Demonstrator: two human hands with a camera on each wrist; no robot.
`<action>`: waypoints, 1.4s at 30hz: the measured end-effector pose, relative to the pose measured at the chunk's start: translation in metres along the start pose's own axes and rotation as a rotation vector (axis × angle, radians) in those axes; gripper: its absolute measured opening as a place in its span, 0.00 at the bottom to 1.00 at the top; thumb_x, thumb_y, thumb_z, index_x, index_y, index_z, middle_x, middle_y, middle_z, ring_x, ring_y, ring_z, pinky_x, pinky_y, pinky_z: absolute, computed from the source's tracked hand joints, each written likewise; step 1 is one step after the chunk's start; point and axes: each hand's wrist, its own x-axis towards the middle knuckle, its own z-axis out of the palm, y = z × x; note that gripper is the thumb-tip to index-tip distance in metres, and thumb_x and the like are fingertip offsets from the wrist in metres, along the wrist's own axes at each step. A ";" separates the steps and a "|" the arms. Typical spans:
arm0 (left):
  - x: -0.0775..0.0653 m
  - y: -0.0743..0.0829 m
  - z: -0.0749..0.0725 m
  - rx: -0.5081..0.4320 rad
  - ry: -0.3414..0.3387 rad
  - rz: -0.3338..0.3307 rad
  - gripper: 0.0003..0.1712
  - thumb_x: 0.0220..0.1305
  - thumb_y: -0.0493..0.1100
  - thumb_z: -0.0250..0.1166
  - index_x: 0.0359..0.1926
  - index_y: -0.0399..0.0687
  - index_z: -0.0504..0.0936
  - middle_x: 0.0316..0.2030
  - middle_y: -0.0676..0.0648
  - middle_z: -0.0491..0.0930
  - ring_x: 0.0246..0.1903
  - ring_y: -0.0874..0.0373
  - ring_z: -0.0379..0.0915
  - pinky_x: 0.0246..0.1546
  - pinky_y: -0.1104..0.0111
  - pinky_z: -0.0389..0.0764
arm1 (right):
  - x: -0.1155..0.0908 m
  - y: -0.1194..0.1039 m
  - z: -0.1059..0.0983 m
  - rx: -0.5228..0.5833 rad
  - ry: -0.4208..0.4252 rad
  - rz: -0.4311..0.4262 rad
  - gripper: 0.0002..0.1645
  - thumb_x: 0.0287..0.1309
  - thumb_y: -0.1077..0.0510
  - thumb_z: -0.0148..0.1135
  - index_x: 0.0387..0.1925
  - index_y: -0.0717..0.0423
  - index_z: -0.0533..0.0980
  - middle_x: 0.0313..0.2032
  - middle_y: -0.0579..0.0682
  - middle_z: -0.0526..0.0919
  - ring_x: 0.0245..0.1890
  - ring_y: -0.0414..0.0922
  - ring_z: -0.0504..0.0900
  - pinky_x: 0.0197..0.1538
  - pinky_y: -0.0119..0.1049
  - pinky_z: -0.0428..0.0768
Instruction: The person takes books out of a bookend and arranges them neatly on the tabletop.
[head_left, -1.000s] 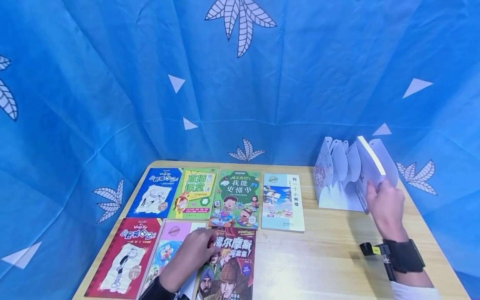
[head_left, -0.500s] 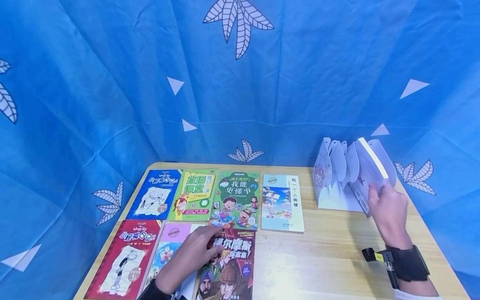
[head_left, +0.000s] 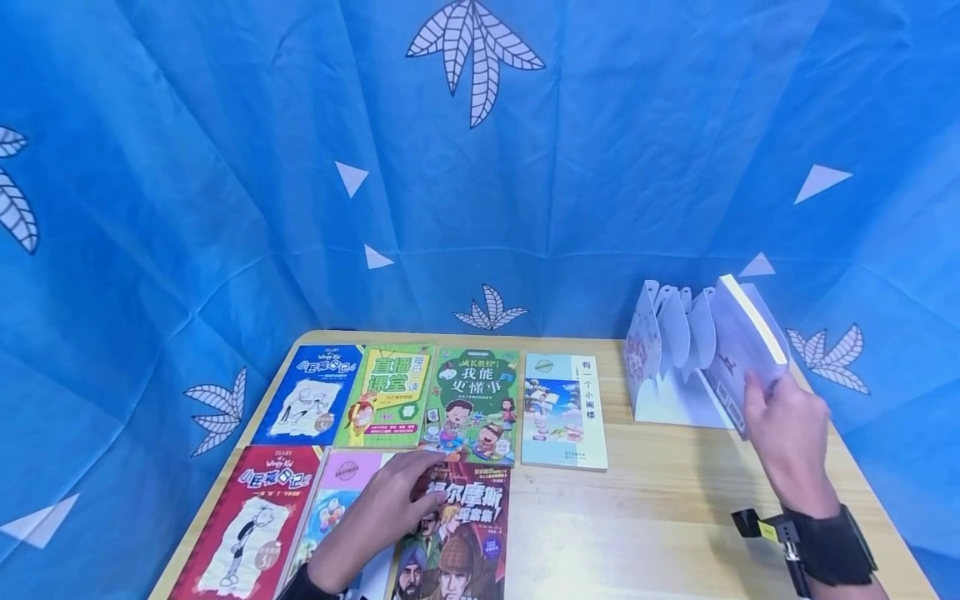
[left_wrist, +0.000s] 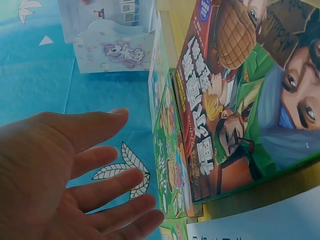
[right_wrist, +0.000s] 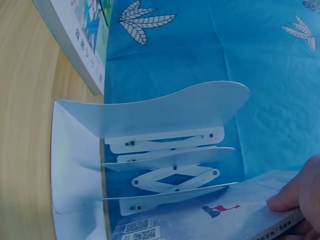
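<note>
My right hand grips the near end of a pale lilac-blue book, thumb on its cover. The book stands upright, slightly tilted, in the right part of a white expandable book rack. In the right wrist view, the thumb presses the cover, which bears a small red-and-blue picture and QR codes. My left hand is over the pink book and the left edge of the dark detective book. The left wrist view shows its fingers spread and holding nothing.
At the back lie a blue book, a yellow-green book, a green book and a pale book. A red book lies front left. Blue cloth hangs behind the wooden table.
My right hand and the book have shifted slightly right and towards me, still at the rack. The left hand stays near the same place, its fingers a little straighter. The head view has tilted slightly.
</note>
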 end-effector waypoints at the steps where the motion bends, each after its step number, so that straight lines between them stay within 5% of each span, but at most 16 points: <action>1: 0.000 0.000 0.000 0.001 0.001 -0.008 0.30 0.66 0.48 0.73 0.67 0.50 0.79 0.64 0.44 0.81 0.68 0.43 0.73 0.68 0.43 0.76 | 0.000 -0.001 -0.001 0.002 0.005 -0.003 0.22 0.62 0.68 0.64 0.15 0.66 0.68 0.06 0.58 0.66 0.12 0.20 0.46 0.12 0.27 0.48; 7: -0.001 0.003 -0.001 0.000 0.018 -0.033 0.33 0.66 0.49 0.73 0.70 0.52 0.76 0.68 0.44 0.78 0.71 0.42 0.70 0.70 0.41 0.74 | 0.000 -0.008 -0.010 0.029 0.019 -0.010 0.22 0.63 0.68 0.64 0.15 0.67 0.68 0.06 0.59 0.67 0.11 0.21 0.48 0.10 0.26 0.49; 12: -0.001 0.005 -0.002 -0.017 0.029 -0.050 0.33 0.66 0.49 0.73 0.70 0.53 0.76 0.69 0.45 0.77 0.72 0.43 0.70 0.70 0.41 0.73 | 0.003 -0.016 -0.019 0.058 0.033 -0.013 0.17 0.64 0.68 0.64 0.22 0.74 0.72 0.12 0.70 0.76 0.10 0.19 0.55 0.08 0.24 0.52; 18: -0.002 0.005 -0.002 -0.022 0.049 -0.044 0.33 0.66 0.49 0.73 0.70 0.53 0.76 0.69 0.44 0.77 0.72 0.43 0.69 0.71 0.41 0.72 | 0.004 -0.023 -0.025 0.064 0.061 -0.032 0.16 0.64 0.67 0.63 0.26 0.79 0.73 0.22 0.80 0.80 0.05 0.58 0.72 0.07 0.24 0.53; 20: -0.002 0.005 -0.002 -0.019 0.059 -0.029 0.33 0.66 0.48 0.73 0.70 0.53 0.77 0.69 0.44 0.77 0.72 0.43 0.69 0.70 0.42 0.73 | 0.005 -0.025 -0.027 0.061 0.071 -0.035 0.16 0.63 0.67 0.64 0.25 0.79 0.73 0.24 0.82 0.80 0.04 0.53 0.71 0.08 0.24 0.52; 23: -0.003 0.005 -0.001 -0.017 0.069 -0.011 0.32 0.66 0.48 0.73 0.69 0.53 0.77 0.68 0.43 0.78 0.71 0.43 0.70 0.70 0.43 0.74 | 0.005 -0.027 -0.030 0.043 0.091 -0.043 0.19 0.62 0.65 0.65 0.20 0.74 0.71 0.19 0.78 0.78 0.06 0.33 0.59 0.09 0.26 0.49; 25: -0.003 0.005 -0.001 -0.016 0.070 -0.008 0.32 0.66 0.48 0.73 0.69 0.53 0.77 0.67 0.44 0.78 0.71 0.43 0.70 0.69 0.43 0.75 | 0.006 -0.028 -0.031 0.041 0.101 -0.048 0.19 0.62 0.65 0.65 0.20 0.73 0.70 0.18 0.78 0.78 0.06 0.33 0.59 0.09 0.27 0.48; 30: -0.003 0.007 -0.002 -0.020 0.067 -0.013 0.32 0.66 0.48 0.73 0.69 0.54 0.77 0.67 0.45 0.78 0.71 0.44 0.71 0.69 0.43 0.75 | 0.008 -0.034 -0.034 0.039 0.115 -0.059 0.19 0.61 0.65 0.64 0.21 0.76 0.70 0.20 0.80 0.79 0.06 0.63 0.68 0.09 0.28 0.50; 37: -0.004 0.008 -0.002 -0.024 0.070 -0.007 0.31 0.66 0.48 0.73 0.69 0.55 0.78 0.67 0.44 0.78 0.71 0.44 0.71 0.69 0.43 0.76 | 0.008 -0.043 -0.045 0.032 0.110 -0.058 0.18 0.61 0.66 0.64 0.24 0.80 0.72 0.23 0.82 0.79 0.09 0.70 0.72 0.09 0.27 0.52; 42: -0.005 0.008 -0.002 -0.014 0.073 0.005 0.31 0.66 0.48 0.73 0.69 0.54 0.77 0.67 0.44 0.79 0.70 0.43 0.71 0.68 0.43 0.76 | 0.008 -0.050 -0.051 0.056 0.115 -0.054 0.18 0.62 0.67 0.65 0.39 0.86 0.76 0.33 0.84 0.81 0.18 0.78 0.78 0.07 0.25 0.55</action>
